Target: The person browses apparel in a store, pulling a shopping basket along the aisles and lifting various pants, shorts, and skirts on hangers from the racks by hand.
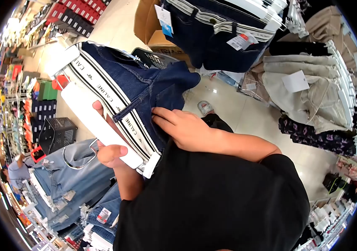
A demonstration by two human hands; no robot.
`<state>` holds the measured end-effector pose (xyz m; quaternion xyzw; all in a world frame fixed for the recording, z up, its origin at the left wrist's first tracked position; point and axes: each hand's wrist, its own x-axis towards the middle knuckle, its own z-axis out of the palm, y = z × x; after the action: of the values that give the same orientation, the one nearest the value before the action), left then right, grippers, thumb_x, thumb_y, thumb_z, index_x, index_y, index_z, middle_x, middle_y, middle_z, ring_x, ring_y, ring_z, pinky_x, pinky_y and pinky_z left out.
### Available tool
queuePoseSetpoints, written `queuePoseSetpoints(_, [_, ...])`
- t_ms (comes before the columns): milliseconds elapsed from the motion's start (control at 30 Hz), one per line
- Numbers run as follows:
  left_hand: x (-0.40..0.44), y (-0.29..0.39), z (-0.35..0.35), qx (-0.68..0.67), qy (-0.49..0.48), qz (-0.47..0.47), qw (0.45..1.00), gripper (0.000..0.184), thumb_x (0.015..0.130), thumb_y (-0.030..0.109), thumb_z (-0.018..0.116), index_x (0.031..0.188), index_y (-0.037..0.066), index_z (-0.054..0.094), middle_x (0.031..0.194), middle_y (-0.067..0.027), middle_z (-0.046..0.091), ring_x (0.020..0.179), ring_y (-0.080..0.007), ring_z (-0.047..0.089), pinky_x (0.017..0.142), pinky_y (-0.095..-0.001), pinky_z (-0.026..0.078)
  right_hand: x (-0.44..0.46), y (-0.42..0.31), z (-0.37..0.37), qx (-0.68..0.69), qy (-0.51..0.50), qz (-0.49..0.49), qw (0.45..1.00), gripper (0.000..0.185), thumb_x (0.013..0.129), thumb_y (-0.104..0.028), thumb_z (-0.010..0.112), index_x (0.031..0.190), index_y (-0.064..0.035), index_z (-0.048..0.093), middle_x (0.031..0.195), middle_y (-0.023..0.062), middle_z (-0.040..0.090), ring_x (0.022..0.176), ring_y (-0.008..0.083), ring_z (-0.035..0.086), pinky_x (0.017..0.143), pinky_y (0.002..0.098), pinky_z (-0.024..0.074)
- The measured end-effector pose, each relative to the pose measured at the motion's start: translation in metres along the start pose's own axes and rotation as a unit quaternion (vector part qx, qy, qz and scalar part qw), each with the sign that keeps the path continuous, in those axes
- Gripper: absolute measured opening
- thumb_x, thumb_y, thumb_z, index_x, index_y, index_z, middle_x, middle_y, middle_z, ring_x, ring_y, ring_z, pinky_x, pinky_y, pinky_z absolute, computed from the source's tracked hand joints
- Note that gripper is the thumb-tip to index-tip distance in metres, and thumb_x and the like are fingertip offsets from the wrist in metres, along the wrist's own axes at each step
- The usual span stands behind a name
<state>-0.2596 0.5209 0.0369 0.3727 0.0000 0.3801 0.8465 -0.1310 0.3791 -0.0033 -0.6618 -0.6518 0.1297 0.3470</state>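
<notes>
My left hand (112, 154) is closed around a white plastic clip hanger (97, 123), thumb on its near face and fingers partly hidden behind it. Clipped along the hanger is a pair of dark blue denim pants (134, 79), whose striped white waistband reads "CALINE". Its leg length is hard to make out because the cloth is bunched. My right hand (184, 127) has its bent fingers on the denim just below the waistband, gripping the cloth there. The hanger's metal hook (80, 161) sticks out beside my left hand.
More dark denim pants (224, 46) with tags hang ahead. Light trousers (308, 88) hang at right, blue jeans (67, 180) at lower left. A cardboard box (147, 25) and a dark plastic basket (57, 134) stand nearby. Another person (18, 171) is at far left.
</notes>
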Motion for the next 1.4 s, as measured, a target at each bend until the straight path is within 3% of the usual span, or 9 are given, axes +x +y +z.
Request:
queuePoseSetpoints(133, [0.006, -0.001, 0.008, 0.012, -0.001, -0.009, 1.0, 0.103, 0.053, 0.005, 0.053, 0.149, 0.002, 0.017, 0.146, -0.0254, 0.031, 0.132, -0.0348, 0.04, 0.112, -0.0401, 0.035, -0.006, 0.02, 0.008, -0.173, 0.002, -0.024, 0.985, 0.042, 0.072, -0.009, 0.059, 0.114, -0.0014, 0.06, 0.125, 0.0117, 0.053, 0.082, 0.0232, 0.058, 0.071, 0.0329, 0.0502])
queuePoseSetpoints(267, [0.011, -0.004, 0.018, 0.024, 0.033, 0.002, 0.999, 0.102, 0.052, 0.004, 0.054, 0.148, 0.003, 0.02, 0.145, -0.0242, 0.032, 0.132, -0.0342, 0.04, 0.111, -0.0404, 0.036, -0.012, 0.019, 0.004, -0.17, -0.049, 0.077, 0.981, 0.035, 0.073, -0.009, 0.058, 0.108, -0.0027, 0.062, 0.11, 0.0111, 0.057, 0.08, 0.0244, 0.061, 0.069, 0.035, 0.0523])
queuePoseSetpoints(533, [0.019, -0.008, 0.02, 0.054, 0.028, -0.002, 0.998, 0.099, 0.049, 0.007, 0.053, 0.145, 0.004, 0.026, 0.143, -0.0233, 0.035, 0.131, -0.0321, 0.041, 0.112, -0.0377, 0.034, -0.017, 0.021, -0.005, -0.232, -0.044, 0.139, 0.962, 0.036, 0.075, -0.011, 0.06, 0.11, -0.0024, 0.062, 0.111, 0.0147, 0.061, 0.073, 0.0225, 0.067, 0.056, 0.0331, 0.0543])
queuePoseSetpoints(733, [0.017, -0.007, 0.01, 0.049, 0.059, -0.038, 0.996, 0.104, 0.047, 0.003, 0.052, 0.146, -0.001, 0.023, 0.147, -0.021, 0.032, 0.134, -0.031, 0.038, 0.11, -0.0393, 0.034, -0.005, 0.023, -0.011, -0.012, -0.14, 0.247, 0.959, 0.07, 0.077, 0.002, 0.046, 0.144, -0.0051, 0.031, 0.116, 0.0221, 0.059, 0.082, 0.0407, 0.064, 0.072, 0.0512, 0.0511])
queuePoseSetpoints(767, [0.016, -0.007, 0.011, 0.062, 0.057, -0.053, 0.995, 0.103, 0.047, 0.003, 0.053, 0.146, -0.001, 0.024, 0.147, -0.0197, 0.032, 0.134, -0.0302, 0.038, 0.109, -0.0388, 0.035, -0.01, 0.037, 0.0, 0.107, -0.065, 0.205, 0.971, 0.069, 0.077, 0.004, 0.044, 0.145, -0.0028, 0.03, 0.12, 0.0226, 0.058, 0.081, 0.0332, 0.066, 0.069, 0.0463, 0.0521])
queuePoseSetpoints(833, [0.01, -0.011, 0.014, 0.055, 0.054, -0.08, 0.994, 0.102, 0.049, 0.001, 0.054, 0.146, -0.001, 0.025, 0.148, -0.0164, 0.034, 0.135, -0.0288, 0.037, 0.11, -0.0382, 0.033, 0.008, 0.021, -0.027, 0.475, -0.053, 0.43, 0.766, 0.069, 0.079, 0.005, 0.043, 0.145, 0.003, 0.024, 0.125, 0.0216, 0.055, 0.071, 0.0255, 0.063, 0.068, 0.0367, 0.0529])
queuePoseSetpoints(933, [0.002, -0.028, 0.019, 0.04, -0.01, -0.109, 0.993, 0.096, 0.054, -0.002, 0.051, 0.147, 0.0, 0.027, 0.151, -0.0135, 0.031, 0.139, -0.0266, 0.032, 0.114, -0.0374, 0.023, 0.015, 0.036, -0.02, 0.702, 0.116, 0.368, 0.599, 0.056, 0.079, 0.009, 0.041, 0.134, 0.0055, 0.037, 0.121, 0.0157, 0.055, 0.086, 0.0194, 0.061, 0.081, 0.0312, 0.0502])
queuePoseSetpoints(1100, [0.001, -0.028, 0.022, 0.105, -0.09, -0.166, 0.976, 0.095, 0.056, -0.005, 0.051, 0.147, 0.007, 0.025, 0.148, -0.0112, 0.033, 0.138, -0.0232, 0.031, 0.112, -0.0349, 0.021, 0.026, 0.026, -0.002, 0.645, 0.166, 0.381, 0.641, 0.041, 0.089, 0.002, 0.038, 0.129, 0.0011, 0.048, 0.122, 0.0164, 0.058, 0.112, 0.027, 0.058, 0.1, 0.0404, 0.0447])
queuePoseSetpoints(1400, [-0.011, -0.035, 0.016, 0.134, -0.125, -0.129, 0.975, 0.09, 0.056, -0.004, 0.05, 0.144, 0.003, 0.03, 0.15, -0.009, 0.029, 0.143, -0.0217, 0.021, 0.114, -0.0341, 0.011, 0.031, 0.032, 0.022, 0.511, 0.215, 0.429, 0.713, 0.025, 0.096, -0.021, 0.048, 0.107, -0.0002, 0.057, 0.093, 0.012, 0.065, 0.08, 0.0222, 0.067, 0.068, 0.036, 0.056])
